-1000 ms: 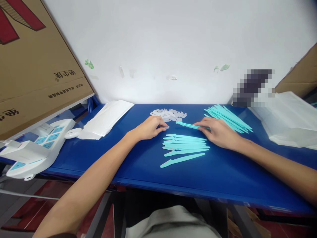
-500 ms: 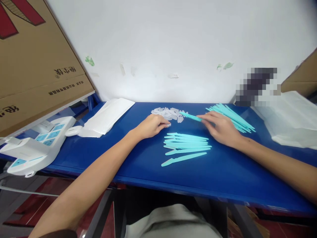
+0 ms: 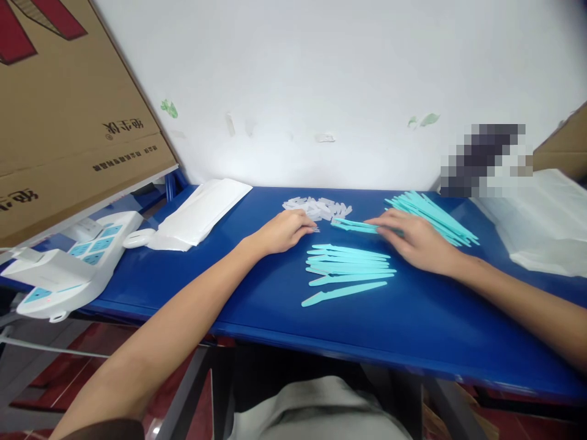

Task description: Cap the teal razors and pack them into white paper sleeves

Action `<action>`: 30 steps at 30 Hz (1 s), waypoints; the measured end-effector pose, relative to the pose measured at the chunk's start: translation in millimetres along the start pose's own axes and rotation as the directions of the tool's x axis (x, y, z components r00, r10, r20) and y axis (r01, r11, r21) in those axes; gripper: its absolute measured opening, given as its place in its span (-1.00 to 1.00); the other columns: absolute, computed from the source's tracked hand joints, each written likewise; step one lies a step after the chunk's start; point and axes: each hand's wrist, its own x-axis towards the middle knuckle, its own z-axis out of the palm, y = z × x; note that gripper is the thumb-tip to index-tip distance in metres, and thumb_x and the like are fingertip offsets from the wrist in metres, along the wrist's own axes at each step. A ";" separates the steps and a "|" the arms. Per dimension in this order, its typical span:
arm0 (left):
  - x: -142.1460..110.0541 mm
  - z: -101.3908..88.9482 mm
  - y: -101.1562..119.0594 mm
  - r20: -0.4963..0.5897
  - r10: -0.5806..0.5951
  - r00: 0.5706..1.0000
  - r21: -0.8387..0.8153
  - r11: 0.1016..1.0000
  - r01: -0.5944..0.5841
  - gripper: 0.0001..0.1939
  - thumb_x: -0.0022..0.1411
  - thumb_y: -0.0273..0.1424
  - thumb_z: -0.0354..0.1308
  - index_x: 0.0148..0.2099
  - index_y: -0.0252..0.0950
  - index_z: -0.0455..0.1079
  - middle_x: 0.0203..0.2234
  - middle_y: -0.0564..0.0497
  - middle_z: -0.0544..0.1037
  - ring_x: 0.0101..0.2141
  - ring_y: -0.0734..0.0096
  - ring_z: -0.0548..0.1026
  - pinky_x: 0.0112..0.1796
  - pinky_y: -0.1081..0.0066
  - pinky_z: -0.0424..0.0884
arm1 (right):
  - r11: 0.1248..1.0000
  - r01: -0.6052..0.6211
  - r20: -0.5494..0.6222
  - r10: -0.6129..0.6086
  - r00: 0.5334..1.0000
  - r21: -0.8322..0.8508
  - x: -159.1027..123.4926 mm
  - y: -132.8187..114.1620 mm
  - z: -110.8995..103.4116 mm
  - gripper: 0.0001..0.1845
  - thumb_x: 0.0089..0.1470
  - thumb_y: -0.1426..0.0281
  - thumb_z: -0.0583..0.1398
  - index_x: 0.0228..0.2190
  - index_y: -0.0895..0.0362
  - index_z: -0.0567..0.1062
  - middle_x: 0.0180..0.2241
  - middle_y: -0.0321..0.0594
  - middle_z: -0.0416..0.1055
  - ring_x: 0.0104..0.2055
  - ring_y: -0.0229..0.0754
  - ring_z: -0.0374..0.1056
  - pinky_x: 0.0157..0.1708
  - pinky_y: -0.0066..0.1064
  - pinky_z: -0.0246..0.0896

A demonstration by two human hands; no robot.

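Observation:
My left hand rests on the blue table, its fingertips pinched on a small clear plastic cap beside the heap of clear caps. My right hand holds a turquoise stick by its right end, with the tip pointing left toward the cap. Below the hands lies a neat row of turquoise sticks, one of them apart at the front. A loose pile of turquoise sticks lies behind my right hand.
A white folded sheet lies at the table's back left. A white device with blue buttons sits at the left edge under a slanted cardboard box. White plastic bags fill the right end. A wall backs the table.
My right hand lifted the stick toward the cap heap and has brought it back down close to the left fingertips. The left hand shifted slightly right with its cap.

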 end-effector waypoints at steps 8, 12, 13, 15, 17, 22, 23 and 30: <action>1.3 -0.9 6.8 -0.063 -0.085 0.994 -0.145 0.987 0.075 -0.85 0.39 -0.44 0.25 -0.03 -0.32 0.59 -0.31 -0.04 0.69 -0.29 0.30 0.62 -0.23 0.37 0.42 | 0.999 -0.016 0.106 0.013 0.994 0.030 1.3 -7.9 -0.5 -0.56 0.39 0.17 0.03 0.02 0.00 0.64 -0.12 -0.04 0.57 -0.13 0.05 0.51 -0.15 -0.10 0.42; 1.6 -0.6 6.2 -0.081 -0.098 0.992 -0.146 0.986 0.085 -0.89 0.39 -0.40 0.28 -0.13 -0.32 0.59 -0.35 -0.02 0.67 -0.34 0.34 0.59 -0.28 0.41 0.38 | 0.999 -0.016 0.128 0.021 0.992 -0.041 -0.5 -6.3 0.8 -0.53 0.39 0.20 0.00 0.06 0.02 0.61 -0.10 -0.03 0.57 -0.15 0.05 0.51 -0.18 -0.10 0.42; 1.8 -0.4 6.1 -0.081 -0.096 0.992 -0.129 0.988 0.085 -0.88 0.40 -0.39 0.27 -0.12 -0.33 0.59 -0.36 -0.02 0.67 -0.36 0.36 0.58 -0.30 0.41 0.36 | 0.999 -0.028 0.135 0.033 0.990 -0.044 -0.9 -6.0 1.2 -0.53 0.38 0.20 0.01 0.07 0.03 0.61 -0.10 -0.03 0.56 -0.16 0.05 0.51 -0.21 -0.11 0.43; 2.3 0.0 6.1 -0.075 -0.087 0.993 -0.095 0.992 0.080 -0.86 0.42 -0.37 0.24 -0.11 -0.33 0.58 -0.37 -0.02 0.65 -0.40 0.38 0.54 -0.32 0.42 0.31 | 0.998 -0.059 0.142 0.064 0.988 -0.036 -1.4 -5.5 1.9 -0.53 0.36 0.18 0.03 0.07 0.04 0.61 -0.08 -0.03 0.56 -0.16 0.05 0.51 -0.24 -0.13 0.44; 2.7 0.6 5.8 -0.068 -0.076 0.995 -0.068 0.995 0.071 -0.83 0.45 -0.36 0.20 -0.10 -0.33 0.58 -0.37 -0.03 0.65 -0.40 0.38 0.52 -0.32 0.41 0.29 | 0.996 -0.088 0.142 0.091 0.986 -0.026 -1.2 -5.5 2.0 -0.54 0.33 0.15 0.06 0.06 0.04 0.61 -0.07 -0.03 0.57 -0.15 0.06 0.51 -0.25 -0.13 0.45; 2.7 2.7 2.8 -0.073 -0.010 0.997 -0.009 1.000 0.010 -0.81 0.48 -0.40 0.13 -0.12 -0.33 0.57 -0.27 -0.08 0.66 -0.26 0.28 0.56 -0.22 0.37 0.34 | 0.993 -0.120 0.144 0.120 0.982 -0.009 0.6 -6.4 -1.2 -0.54 0.30 0.12 0.09 0.00 0.07 0.62 -0.05 -0.01 0.60 -0.09 0.12 0.52 -0.17 -0.05 0.48; 2.7 3.1 2.2 -0.072 0.005 0.997 0.003 1.000 -0.005 -0.80 0.49 -0.41 0.12 -0.12 -0.33 0.57 -0.26 -0.09 0.66 -0.23 0.26 0.57 -0.19 0.35 0.36 | 0.992 -0.125 0.144 0.124 0.982 0.000 0.8 -6.4 -2.2 -0.54 0.30 0.12 0.10 0.00 0.08 0.62 -0.04 -0.01 0.60 -0.07 0.13 0.53 -0.16 -0.03 0.48; 2.2 3.4 1.2 -0.072 0.008 0.997 0.028 1.000 -0.006 -0.81 0.45 -0.44 0.13 -0.10 -0.33 0.59 -0.25 -0.08 0.67 -0.25 0.28 0.58 -0.19 0.34 0.37 | 0.980 -0.185 0.172 0.170 0.970 0.076 1.1 -5.6 -6.8 -0.62 0.24 0.15 0.16 -0.10 0.08 0.65 -0.05 -0.05 0.64 -0.06 0.14 0.56 -0.08 0.01 0.49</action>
